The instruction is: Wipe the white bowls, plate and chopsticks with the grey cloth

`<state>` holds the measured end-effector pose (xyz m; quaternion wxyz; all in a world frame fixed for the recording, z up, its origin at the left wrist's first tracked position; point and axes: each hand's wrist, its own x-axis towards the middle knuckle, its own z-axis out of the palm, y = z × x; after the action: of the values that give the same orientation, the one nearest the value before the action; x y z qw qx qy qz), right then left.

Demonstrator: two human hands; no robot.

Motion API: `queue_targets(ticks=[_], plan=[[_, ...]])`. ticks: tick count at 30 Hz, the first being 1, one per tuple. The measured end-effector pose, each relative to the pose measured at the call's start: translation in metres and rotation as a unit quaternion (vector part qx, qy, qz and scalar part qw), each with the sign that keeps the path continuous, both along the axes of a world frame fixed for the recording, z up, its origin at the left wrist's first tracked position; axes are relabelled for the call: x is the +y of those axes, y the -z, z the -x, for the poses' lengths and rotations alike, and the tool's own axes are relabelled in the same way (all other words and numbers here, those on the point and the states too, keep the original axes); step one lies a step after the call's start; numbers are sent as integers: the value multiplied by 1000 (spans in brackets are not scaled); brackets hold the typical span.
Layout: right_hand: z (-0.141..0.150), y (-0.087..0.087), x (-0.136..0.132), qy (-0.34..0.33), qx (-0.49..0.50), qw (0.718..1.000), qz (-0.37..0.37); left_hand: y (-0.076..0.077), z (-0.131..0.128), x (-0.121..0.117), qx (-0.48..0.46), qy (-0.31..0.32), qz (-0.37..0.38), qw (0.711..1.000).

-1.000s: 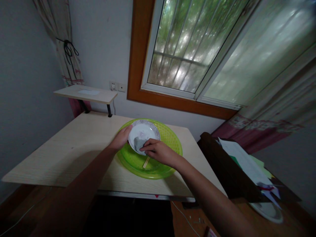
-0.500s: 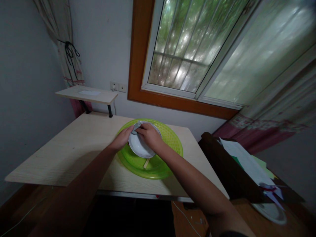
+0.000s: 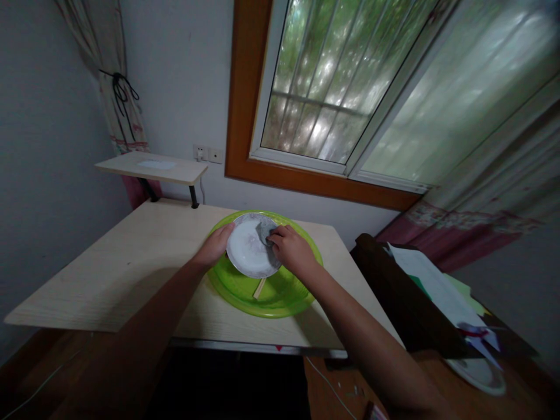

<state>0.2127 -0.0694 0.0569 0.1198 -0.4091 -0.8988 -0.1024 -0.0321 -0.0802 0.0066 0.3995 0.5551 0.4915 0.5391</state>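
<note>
Grey cloth (image 3: 263, 229) pinched in the right hand (image 3: 294, 249), on the plate (image 3: 248, 249) over the green tray (image 3: 245, 296)! Left hand (image 3: 214, 246) grips its edge; wiping, apparently, and the next stroke needs that hold steady.

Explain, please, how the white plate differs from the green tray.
The plate is white with a greyish patterned rim; the tray is bright green. The plate is smaller, the tray much wider. The plate is held at its edge by the left hand, over the tray; the tray rests on the table. Both look round.
</note>
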Motion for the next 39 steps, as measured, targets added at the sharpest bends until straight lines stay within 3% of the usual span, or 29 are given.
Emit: queue_targets(ticks=[3,9,12,15,21,27,33,39], plan=[[-9,3,-11,-33,9,997,66,-1,-1,0,4,-11,-3,1000],[-4,4,-31,-202,69,956,198,-5,-4,-1,-13,-9,6,1000],[10,3,-38,-257,93,939,208,-6,-4,0,-4,-4,2,1000],[27,5,-38,-271,91,944,163,-3,-3,4,-10,-2,2,1000],[49,13,-16,-240,45,969,31,8,-1,15,9,-26,-8,1000],[48,5,9,-167,9,984,-62,12,-3,17,-65,28,-18,997],[29,-5,15,-63,-17,995,-80,7,-2,9,-61,33,-14,997],[3,1,-6,-21,-67,995,-69,2,-1,2,-21,18,-24,999]])
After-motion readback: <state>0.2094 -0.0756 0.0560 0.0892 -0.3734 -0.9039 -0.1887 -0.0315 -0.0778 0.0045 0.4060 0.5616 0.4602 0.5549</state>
